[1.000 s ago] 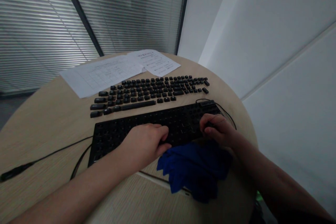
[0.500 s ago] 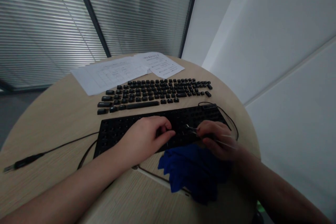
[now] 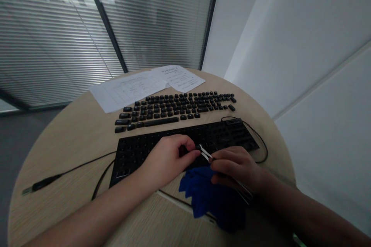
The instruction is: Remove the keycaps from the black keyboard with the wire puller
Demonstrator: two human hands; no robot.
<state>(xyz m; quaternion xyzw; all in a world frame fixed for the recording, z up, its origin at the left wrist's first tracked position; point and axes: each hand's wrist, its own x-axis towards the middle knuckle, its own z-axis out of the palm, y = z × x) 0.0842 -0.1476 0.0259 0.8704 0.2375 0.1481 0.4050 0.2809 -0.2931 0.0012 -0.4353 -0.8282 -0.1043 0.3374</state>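
My left hand [image 3: 171, 154] is above the keyboard base [image 3: 130, 158], thumb and forefinger pinched together; what they grip is too small and dark to make out. Silver tweezers [image 3: 206, 156] sit in the closed fingers of my right hand [image 3: 236, 166]. Their prongs reach to the left fingertips, beside a small dark spot. Part of the black keyboard base, its keycaps off, is hidden beneath my left hand. Under my right hand lies a crumpled blue cloth [image 3: 214, 197].
Loose black keycaps [image 3: 162, 122] lie in keyboard order behind the base. Printed papers [image 3: 124, 90] are at the table's far edge. A cable with a USB plug [image 3: 43, 183] stretches out on the left. A thin light-edged object [image 3: 174, 199] is partly covered by the cloth.
The tweezers have moved left and slightly down, so their tips now meet my left fingertips. My left hand stays pinched. The whole view has shifted a little.
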